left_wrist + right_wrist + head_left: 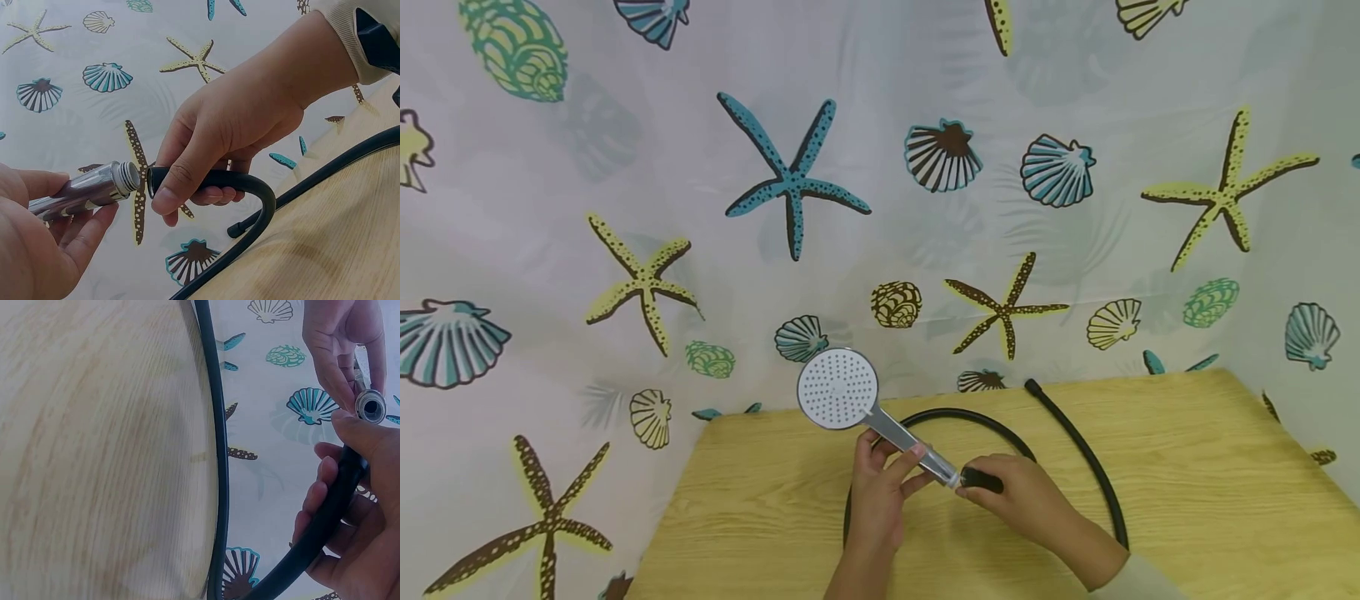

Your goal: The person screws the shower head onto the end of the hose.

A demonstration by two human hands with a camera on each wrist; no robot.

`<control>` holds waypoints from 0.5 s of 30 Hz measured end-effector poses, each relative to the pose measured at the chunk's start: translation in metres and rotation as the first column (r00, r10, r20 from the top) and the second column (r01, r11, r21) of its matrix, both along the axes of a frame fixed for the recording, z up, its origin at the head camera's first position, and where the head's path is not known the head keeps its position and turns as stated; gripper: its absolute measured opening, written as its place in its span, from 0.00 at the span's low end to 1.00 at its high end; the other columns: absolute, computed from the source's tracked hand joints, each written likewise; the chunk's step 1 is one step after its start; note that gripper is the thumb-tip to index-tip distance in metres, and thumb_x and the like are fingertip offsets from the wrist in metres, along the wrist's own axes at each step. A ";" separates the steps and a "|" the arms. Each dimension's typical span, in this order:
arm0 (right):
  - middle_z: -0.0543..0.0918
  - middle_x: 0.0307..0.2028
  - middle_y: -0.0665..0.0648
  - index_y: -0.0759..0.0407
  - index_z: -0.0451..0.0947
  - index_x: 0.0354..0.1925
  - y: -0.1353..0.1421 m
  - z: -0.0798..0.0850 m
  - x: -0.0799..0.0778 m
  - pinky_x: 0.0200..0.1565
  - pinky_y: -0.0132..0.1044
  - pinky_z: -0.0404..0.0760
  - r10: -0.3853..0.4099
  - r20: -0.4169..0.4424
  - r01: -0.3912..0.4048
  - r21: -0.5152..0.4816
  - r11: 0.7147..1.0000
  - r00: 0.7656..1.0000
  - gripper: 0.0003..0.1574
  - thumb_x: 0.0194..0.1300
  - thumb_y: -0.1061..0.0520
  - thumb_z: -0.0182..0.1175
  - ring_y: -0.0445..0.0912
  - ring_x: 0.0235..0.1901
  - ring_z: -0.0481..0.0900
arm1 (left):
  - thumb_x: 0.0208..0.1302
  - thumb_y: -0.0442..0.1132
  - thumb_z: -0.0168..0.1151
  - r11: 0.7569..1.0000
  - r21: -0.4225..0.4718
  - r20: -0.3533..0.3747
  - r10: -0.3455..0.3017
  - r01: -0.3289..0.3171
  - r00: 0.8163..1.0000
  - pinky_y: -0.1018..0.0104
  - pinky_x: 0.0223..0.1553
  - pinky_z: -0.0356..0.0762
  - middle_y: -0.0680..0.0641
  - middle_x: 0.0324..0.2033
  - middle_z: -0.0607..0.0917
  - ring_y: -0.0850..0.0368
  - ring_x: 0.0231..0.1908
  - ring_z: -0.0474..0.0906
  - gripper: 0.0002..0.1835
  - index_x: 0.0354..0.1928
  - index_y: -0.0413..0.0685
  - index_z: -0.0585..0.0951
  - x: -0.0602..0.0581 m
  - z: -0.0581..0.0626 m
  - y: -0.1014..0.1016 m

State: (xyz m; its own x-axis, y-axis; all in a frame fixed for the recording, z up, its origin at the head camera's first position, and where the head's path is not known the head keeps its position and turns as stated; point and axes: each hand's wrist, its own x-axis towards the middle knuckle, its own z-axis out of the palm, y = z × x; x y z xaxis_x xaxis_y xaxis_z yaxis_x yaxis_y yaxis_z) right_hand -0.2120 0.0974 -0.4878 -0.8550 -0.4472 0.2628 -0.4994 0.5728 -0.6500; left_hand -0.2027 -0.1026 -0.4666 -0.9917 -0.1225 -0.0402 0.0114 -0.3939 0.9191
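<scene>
A silver shower head (pixel 838 389) with a round, perforated white face is raised over the table, its face toward the head camera. My left hand (pixel 880 492) grips its handle (pixel 904 437) between thumb and fingers. At the handle's lower end a threaded white connector (pixel 129 176) shows in the left wrist view. My right hand (pixel 1026 498) pinches a black shower hose (pixel 234 181) near one end. That end's open mouth (pixel 152 182) faces the threads, with a small gap between them in the left wrist view.
The hose loops over the wooden table (pixel 760 492), and its other end (pixel 1033 387) lies near the back edge. Behind and at both sides hangs a white curtain (pixel 880 50) printed with starfish and shells.
</scene>
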 end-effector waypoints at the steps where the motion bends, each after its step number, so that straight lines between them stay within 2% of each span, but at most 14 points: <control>1: 0.81 0.32 0.34 0.35 0.80 0.37 0.000 0.000 0.000 0.30 0.24 0.77 0.000 0.001 0.000 -0.001 1.000 1.000 0.04 0.62 0.42 0.63 0.31 0.27 0.73 | 0.55 0.32 0.70 1.000 0.000 0.002 0.001 -0.001 1.000 0.49 0.44 0.88 0.51 0.39 0.78 0.52 0.40 0.84 0.31 0.58 0.50 0.66 0.000 0.000 0.000; 15: 0.83 0.33 0.36 0.36 0.81 0.38 -0.005 -0.001 0.001 0.29 0.24 0.77 -0.012 -0.004 0.012 0.006 1.000 1.000 0.05 0.62 0.42 0.63 0.30 0.27 0.74 | 0.55 0.31 0.69 1.000 -0.002 -0.008 0.004 -0.004 1.000 0.50 0.44 0.88 0.50 0.39 0.77 0.52 0.40 0.84 0.30 0.57 0.48 0.66 0.003 0.003 -0.001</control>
State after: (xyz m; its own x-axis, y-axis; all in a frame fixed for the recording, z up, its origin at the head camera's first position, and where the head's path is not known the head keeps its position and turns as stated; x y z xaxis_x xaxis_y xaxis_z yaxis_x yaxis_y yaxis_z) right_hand -0.2111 0.0926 -0.4886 -0.8592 -0.4387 0.2631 -0.4949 0.5827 -0.6446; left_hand -0.2000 -0.1036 -0.4639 -0.9915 -0.1262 -0.0321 0.0201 -0.3919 0.9198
